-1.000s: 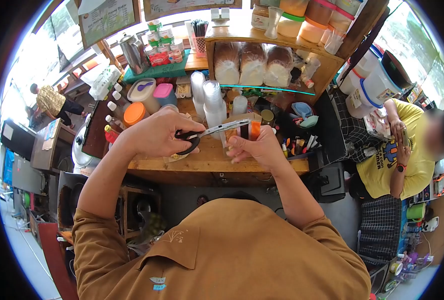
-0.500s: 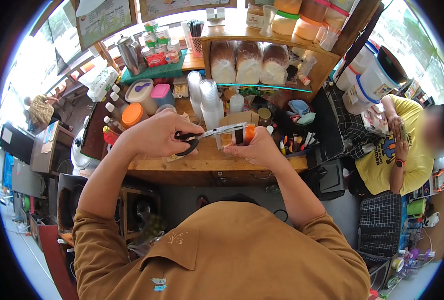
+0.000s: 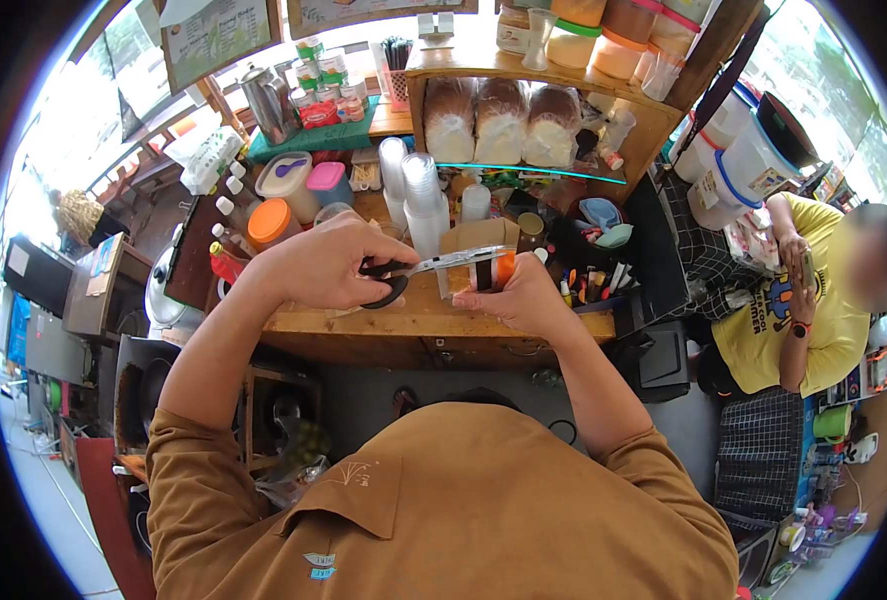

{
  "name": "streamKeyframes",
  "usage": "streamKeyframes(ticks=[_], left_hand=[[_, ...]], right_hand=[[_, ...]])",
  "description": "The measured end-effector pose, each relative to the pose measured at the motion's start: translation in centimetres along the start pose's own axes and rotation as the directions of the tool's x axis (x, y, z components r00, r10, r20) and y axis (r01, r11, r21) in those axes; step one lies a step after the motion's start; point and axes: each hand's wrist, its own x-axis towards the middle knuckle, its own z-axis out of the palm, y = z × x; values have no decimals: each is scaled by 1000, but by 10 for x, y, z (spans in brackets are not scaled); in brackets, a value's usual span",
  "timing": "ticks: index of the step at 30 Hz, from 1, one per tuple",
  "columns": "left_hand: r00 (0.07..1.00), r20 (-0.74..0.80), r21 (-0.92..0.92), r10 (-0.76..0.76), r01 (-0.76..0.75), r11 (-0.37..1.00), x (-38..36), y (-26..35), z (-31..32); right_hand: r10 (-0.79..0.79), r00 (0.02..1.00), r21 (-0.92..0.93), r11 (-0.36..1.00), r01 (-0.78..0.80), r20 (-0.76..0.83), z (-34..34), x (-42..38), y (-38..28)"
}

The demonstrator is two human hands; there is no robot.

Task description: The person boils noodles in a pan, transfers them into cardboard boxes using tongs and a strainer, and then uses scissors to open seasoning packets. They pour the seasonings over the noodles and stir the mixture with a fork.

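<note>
Over the wooden counter (image 3: 364,322), my left hand (image 3: 339,262) is wrapped round the black handles of a pair of scissors (image 3: 389,283). The metal blades point right and lie across the top of a small orange and dark packet (image 3: 494,272). My right hand (image 3: 524,300) pinches that packet by its lower edge, thumb in front. Just behind the blades stand stacks of clear plastic cups (image 3: 425,200) and an open cardboard box (image 3: 479,235).
Bagged loaves (image 3: 501,120) sit in a wooden shelf behind the counter. Lidded tubs (image 3: 271,222) and bottles stand at the left, a metal jug (image 3: 269,105) beyond them. At the right, a person in a yellow shirt (image 3: 814,330) holds a phone.
The scissors' handles have spread a little wider in my left hand, and the blades have shifted slightly right over the packet. The view has moved slightly.
</note>
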Motion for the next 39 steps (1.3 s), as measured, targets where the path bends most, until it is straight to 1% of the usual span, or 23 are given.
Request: streamKeyframes(ticks=[2, 3, 4, 5, 7, 10, 11, 12, 14, 15, 17, 18, 20, 22, 24, 26, 28, 30, 33, 35, 37, 39], left_hand=[[999, -21, 1, 24, -24, 1000, 2, -1, 5], [998, -39, 3, 50, -50, 999, 2, -2, 7], [999, -22, -10, 44, -44, 999, -1, -1, 12], [999, -11, -18, 33, -33, 999, -3, -1, 16], [998, -44, 21, 45, -44, 999, 6, 0, 4], [998, -30, -6, 50, -50, 999, 4, 6, 13], [998, -33, 22, 60, -60, 998, 4, 6, 15], [997, -37, 51, 71, -69, 996, 5, 6, 16], [997, -37, 34, 64, -63, 997, 5, 8, 18], [997, -37, 19, 63, -62, 998, 5, 10, 19], [999, -35, 10, 32, -32, 999, 5, 16, 21], [1000, -29, 1, 5, -5, 1000, 5, 19, 22], [999, -36, -10, -4, 4, 1000, 4, 18, 26], [999, -43, -21, -11, 10, 1000, 3, 13, 32], [996, -78, 2, 38, -38, 999, -1, 9, 36], [996, -87, 24, 25, -23, 999, -5, 14, 37], [995, -98, 46, 6, -2, 999, -9, 17, 40], [996, -75, -20, -41, 40, 999, -14, 17, 41], [992, -109, -62, -62, 56, 997, -26, 13, 47], [989, -127, -62, -72, 65, 996, -35, 9, 51], [987, -142, -63, -77, 69, 996, -42, 9, 52], [975, -31, -123, -218, 213, 969, -50, 12, 51]], right_hand=[[-25, 1000, -17, 1000, 25, 0, 0, 1, 1], [-69, 998, -56, 996, 68, -10, 0, 4, 3], [-96, 995, -85, 992, 94, -20, 5, 0, 10], [-79, 997, -75, 994, 77, -21, 11, -8, 19], [-108, 994, -6, 994, 108, -1, 4, 3, 21], [-105, 994, 0, 994, 105, 18, 2, 2, 24], [-119, 993, 7, 993, 119, 19, 2, 2, 23], [-120, 992, 7, 993, 120, 24, 2, 0, 21], [-103, 995, -58, 993, 104, 19, 0, -4, 16], [-104, 994, -59, 993, 106, 24, 0, -4, 17], [-133, 991, 26, 991, 132, 19, 1, -6, 19], [-134, 991, 27, 991, 133, 27, 2, -6, 19], [-177, 983, -20, 984, 178, 45, 2, -6, 20], [-161, 985, -49, 985, 164, 56, 3, -9, 17], [-147, 987, -80, 985, 152, 68, 4, -10, 13], [-116, 989, -34, 992, 120, 95, 7, -10, 12], [-127, 985, -42, 990, 133, 118, 12, -6, 17], [-141, 979, -50, 987, 150, 144, 16, -3, 18], [-182, 967, -81, 977, 199, 180, 25, 0, 15], [-169, 963, -139, 970, 201, 210, 32, 7, 21], [-176, 954, -137, 967, 213, 241, 39, 12, 24], [-182, 945, -133, 965, 225, 272, 46, 16, 23]])
